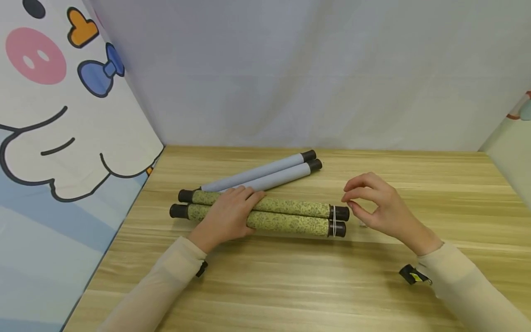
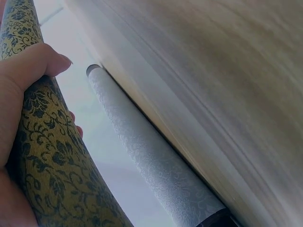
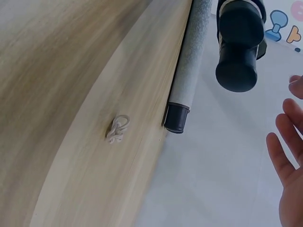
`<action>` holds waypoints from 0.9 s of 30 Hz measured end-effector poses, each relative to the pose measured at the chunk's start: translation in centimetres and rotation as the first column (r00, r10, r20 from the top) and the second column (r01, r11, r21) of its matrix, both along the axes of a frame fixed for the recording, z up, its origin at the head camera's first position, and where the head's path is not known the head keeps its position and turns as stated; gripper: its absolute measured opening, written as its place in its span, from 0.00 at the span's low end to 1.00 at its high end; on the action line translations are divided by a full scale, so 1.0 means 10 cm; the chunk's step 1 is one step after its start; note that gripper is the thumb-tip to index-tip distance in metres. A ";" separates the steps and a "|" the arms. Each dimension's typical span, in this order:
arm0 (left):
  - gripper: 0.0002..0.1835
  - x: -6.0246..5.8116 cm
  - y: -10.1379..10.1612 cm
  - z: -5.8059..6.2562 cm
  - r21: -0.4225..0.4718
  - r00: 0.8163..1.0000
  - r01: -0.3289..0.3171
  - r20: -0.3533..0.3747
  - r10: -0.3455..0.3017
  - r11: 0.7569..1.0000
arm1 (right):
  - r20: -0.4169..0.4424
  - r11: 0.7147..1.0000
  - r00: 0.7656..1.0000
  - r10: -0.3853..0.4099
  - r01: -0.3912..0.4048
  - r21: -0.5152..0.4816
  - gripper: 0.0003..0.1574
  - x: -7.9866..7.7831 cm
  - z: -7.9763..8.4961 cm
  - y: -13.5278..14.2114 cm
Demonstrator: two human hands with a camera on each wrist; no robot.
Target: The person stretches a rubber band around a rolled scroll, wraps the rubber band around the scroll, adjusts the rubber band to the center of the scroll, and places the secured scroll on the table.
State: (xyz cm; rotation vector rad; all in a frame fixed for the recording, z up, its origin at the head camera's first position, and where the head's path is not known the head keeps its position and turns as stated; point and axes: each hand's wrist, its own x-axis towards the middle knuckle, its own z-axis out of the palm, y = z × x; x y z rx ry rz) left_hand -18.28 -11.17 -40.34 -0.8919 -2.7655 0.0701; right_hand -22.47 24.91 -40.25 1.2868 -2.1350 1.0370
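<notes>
My left hand (image 1: 229, 213) grips a pair of green-gold floral scrolls (image 1: 290, 224) with black end knobs, lying side by side. In the left wrist view the thumb (image 2: 40, 61) curls over one patterned roll (image 2: 59, 156). Around the black knobs at their right end runs a white elastic band (image 1: 334, 221). My right hand (image 1: 386, 203) hovers just to the right of those knobs, its fingers loosely bent and apart from them. Nothing shows between the fingers (image 3: 286, 137) in the right wrist view.
Behind the patterned pair lie two pale blue-grey scrolls (image 1: 269, 177) with black knobs, slanting away to the right. A small bunched white band (image 3: 117, 128) rests on the wooden table (image 1: 290, 286), below the right hand. A pale cloth wall (image 1: 311, 78) stands behind.
</notes>
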 end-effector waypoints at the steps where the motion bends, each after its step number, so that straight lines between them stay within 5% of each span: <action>1: 0.50 0.00 0.00 0.00 -0.003 1.000 -0.002 -0.001 0.002 1.000 | 0.000 1.000 1.000 -0.001 0.001 0.001 0.09 0.00 0.00 0.00; 7: 0.50 -0.01 0.01 0.00 -0.013 1.000 -0.008 -0.011 0.008 1.000 | -0.003 0.999 1.000 0.001 -0.001 0.033 0.12 0.00 -0.02 0.00; 11: 0.49 -0.02 0.01 0.00 -0.014 1.000 -0.015 -0.008 0.015 1.000 | -0.065 0.996 0.997 0.039 -0.033 0.087 0.05 -0.02 -0.06 -0.03; 15: 0.48 -0.02 0.01 0.00 -0.025 1.000 -0.023 0.000 0.023 0.999 | -0.134 0.984 0.988 0.082 -0.059 0.165 0.20 -0.04 -0.11 -0.06; 21: 0.49 0.00 0.00 -0.02 -0.034 1.000 0.006 0.000 -0.006 0.999 | -0.233 0.959 0.967 0.104 -0.035 0.280 0.20 0.00 -0.19 -0.14; 24: 0.49 0.01 0.00 -0.02 -0.020 1.000 0.020 0.001 -0.020 1.000 | -0.241 0.971 0.970 0.035 0.025 0.239 0.14 0.05 -0.23 -0.17; 27: 0.49 0.03 0.02 -0.01 -0.006 0.999 0.038 -0.013 -0.038 0.999 | -0.137 0.987 0.986 -0.091 0.108 0.123 0.04 0.10 -0.24 -0.20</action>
